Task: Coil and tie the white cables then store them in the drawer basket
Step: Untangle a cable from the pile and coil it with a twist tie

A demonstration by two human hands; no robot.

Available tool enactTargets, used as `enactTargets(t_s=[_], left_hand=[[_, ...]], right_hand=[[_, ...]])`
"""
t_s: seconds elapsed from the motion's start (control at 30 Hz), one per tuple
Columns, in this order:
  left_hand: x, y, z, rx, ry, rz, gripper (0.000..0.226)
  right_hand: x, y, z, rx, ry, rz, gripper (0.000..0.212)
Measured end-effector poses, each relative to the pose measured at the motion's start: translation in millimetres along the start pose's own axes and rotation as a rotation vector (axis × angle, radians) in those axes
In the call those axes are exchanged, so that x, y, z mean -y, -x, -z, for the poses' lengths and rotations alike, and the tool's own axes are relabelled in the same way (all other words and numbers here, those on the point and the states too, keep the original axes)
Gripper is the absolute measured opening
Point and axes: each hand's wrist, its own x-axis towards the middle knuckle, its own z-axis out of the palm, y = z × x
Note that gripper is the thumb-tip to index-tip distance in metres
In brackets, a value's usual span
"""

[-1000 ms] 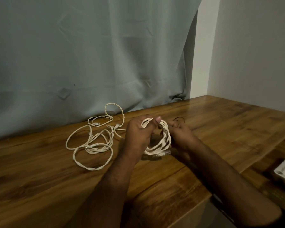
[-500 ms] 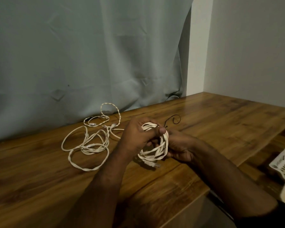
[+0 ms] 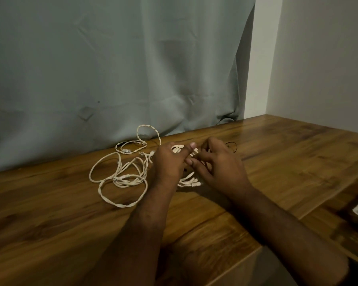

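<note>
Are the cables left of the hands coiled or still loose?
Loose: the cables sprawl in uneven loops on the table, no tie visible.

A wooden table with visible grain is carrying the items. A loose tangle of white cables is lying directly on it, at 9 o'clock from the table's centre. A thin black tie is lying toward 12 o'clock, apart from the tangle.

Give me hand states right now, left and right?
Left hand: grips the coiled white cable.
Right hand: fingers spread over the same coil; whether it grips cannot be told.
</note>
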Motion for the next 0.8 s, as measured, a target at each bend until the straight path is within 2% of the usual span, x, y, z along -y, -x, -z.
enactTargets(t_s=[0.07, 0.2, 0.33, 0.4, 0.47, 0.57, 0.67, 0.8], left_hand=[[3.7, -2.4, -0.1, -0.024, 0.004, -0.008, 0.039], [0.6, 1.6, -7.2, -0.049, -0.049, -0.04, 0.05], [-6.0, 8.0, -13.7, -0.062, 0.043, -0.021, 0.03], [-4.9, 7.8, -11.7, -0.065, 0.086, -0.01, 0.027], [-3.0, 7.1, -10.1, -0.057, 0.115, -0.019, 0.027], [-1.4, 4.5, -9.7, -0.043, 0.14, -0.033, 0.029], [-4.9, 4.0, -7.9, -0.048, 0.059, -0.156, 0.035], [-11.3, 10.4, -4.6, 0.108, 0.177, -0.198, 0.018]], right_hand=[[-1.2, -2.5, -0.6, 0.004, 0.013, -0.036, 0.043], [6.9, 4.9, -2.7, 0.176, 0.041, -0.042, 0.026], [10.0, 5.5, 1.7, 0.2, -0.068, -0.08, 0.034], [8.8, 5.0, 1.2, 0.227, -0.122, -0.095, 0.039], [10.1, 5.2, -0.5, 0.235, -0.128, -0.104, 0.031], [11.3, 3.4, -1.3, 0.159, -0.135, -0.09, 0.023], [7.1, 1.0, 4.3, 0.014, -0.291, -0.063, 0.018], [3.4, 0.5, 12.1, -0.166, -0.411, -0.029, 0.02]])
